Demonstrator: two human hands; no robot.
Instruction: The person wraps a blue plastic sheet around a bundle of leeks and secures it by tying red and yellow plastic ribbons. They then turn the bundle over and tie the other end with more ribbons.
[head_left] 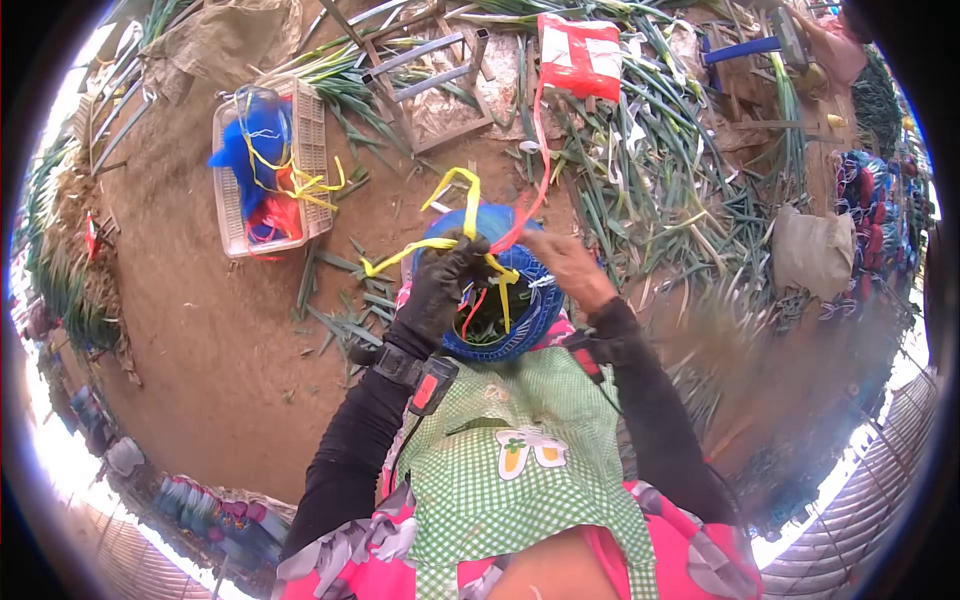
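Note:
My left hand (pixel 447 285), in a black glove, is closed at the top of a blue mesh bag (pixel 538 325) with dark green contents. Yellow plastic twine (pixel 470 205) and red plastic twine (pixel 518 228) meet at its fingertips, and loose yellow ends stick out around them. On the bag's right side is my bare right hand (pixel 575 268), its fingers stretched toward the red twine. That twine runs up to a red and white packet (pixel 580 58). The bag stands upright against my green checked apron (pixel 520 450).
A pale plastic crate (pixel 228 205) with blue mesh, red material and yellow twine stands at the left. Green onions (pixel 660 180) cover the ground at the right, near a metal stool frame (pixel 430 75). Part of a person (pixel 838 50) shows at the top right.

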